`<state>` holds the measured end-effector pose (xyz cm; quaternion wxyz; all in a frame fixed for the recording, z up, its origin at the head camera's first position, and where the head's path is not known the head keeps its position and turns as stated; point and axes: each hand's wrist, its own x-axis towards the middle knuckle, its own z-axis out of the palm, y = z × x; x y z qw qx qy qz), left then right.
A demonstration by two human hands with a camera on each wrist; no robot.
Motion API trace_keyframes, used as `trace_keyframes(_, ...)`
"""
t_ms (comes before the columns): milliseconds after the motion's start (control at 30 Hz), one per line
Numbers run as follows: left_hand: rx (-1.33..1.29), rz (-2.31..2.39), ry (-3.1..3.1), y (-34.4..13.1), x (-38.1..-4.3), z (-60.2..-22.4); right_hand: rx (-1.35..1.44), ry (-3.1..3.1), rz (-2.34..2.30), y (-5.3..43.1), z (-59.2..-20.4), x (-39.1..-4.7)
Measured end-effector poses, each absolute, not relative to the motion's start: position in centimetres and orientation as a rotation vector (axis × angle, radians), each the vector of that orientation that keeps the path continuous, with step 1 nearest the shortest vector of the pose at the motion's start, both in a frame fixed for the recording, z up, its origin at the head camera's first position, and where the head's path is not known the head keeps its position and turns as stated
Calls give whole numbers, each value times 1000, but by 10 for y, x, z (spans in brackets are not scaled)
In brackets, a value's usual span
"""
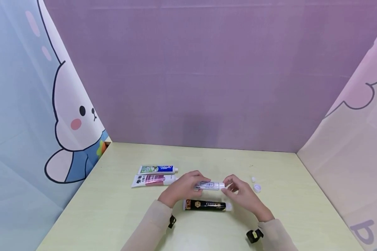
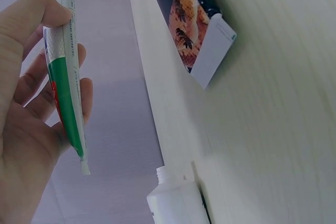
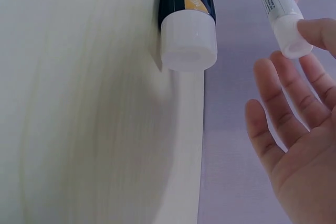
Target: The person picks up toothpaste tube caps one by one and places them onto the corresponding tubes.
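My left hand [image 1: 186,186] grips a white toothpaste tube [image 1: 208,185] above the table. In the left wrist view that tube [image 2: 64,77] shows a green and red end, with the thumb on one face and fingers behind. My right hand [image 1: 242,193] pinches the tube's white cap [image 3: 290,38] between thumb and forefinger, its other fingers spread apart. Beneath the hands lies a black toothpaste tube [image 1: 205,205] with a white cap, printed with honeycomb and bees. Left of the left hand, a pink-and-white tube [image 1: 154,180] lies with its threaded neck bare.
Behind the pink-and-white tube lies a green-and-blue tube [image 1: 157,169], also uncapped. Two loose white caps, a small cap [image 1: 253,179] and a larger cap [image 1: 257,188], sit right of the right hand. A purple panel [image 1: 201,76] stands along the table's back edge.
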<state>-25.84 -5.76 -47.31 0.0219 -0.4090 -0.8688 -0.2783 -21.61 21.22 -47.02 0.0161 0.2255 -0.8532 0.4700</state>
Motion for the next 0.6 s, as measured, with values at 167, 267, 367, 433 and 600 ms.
trace_keyframes(167,-1271,-878,-2694,-58,-258,-472,657,-2680,1438,209,-466,-213)
trace_keyframes(267,-1276,-887,-2685,-58,-258,-471,659,-2678,1470,216,-479,-221)
trace_keyframes(367,-1287,-889,-2667,-58,-258,-470,671,-2680,1513,218,-482,-223)
trace_keyframes(433,-1292,-897,-2662,-58,-258,-470,681,-2684,1524,219,-482,-223)
trace_keyframes(600,-1282,-920,-2675,-58,-257,-469,676,-2729,1494,219,-483,-225)
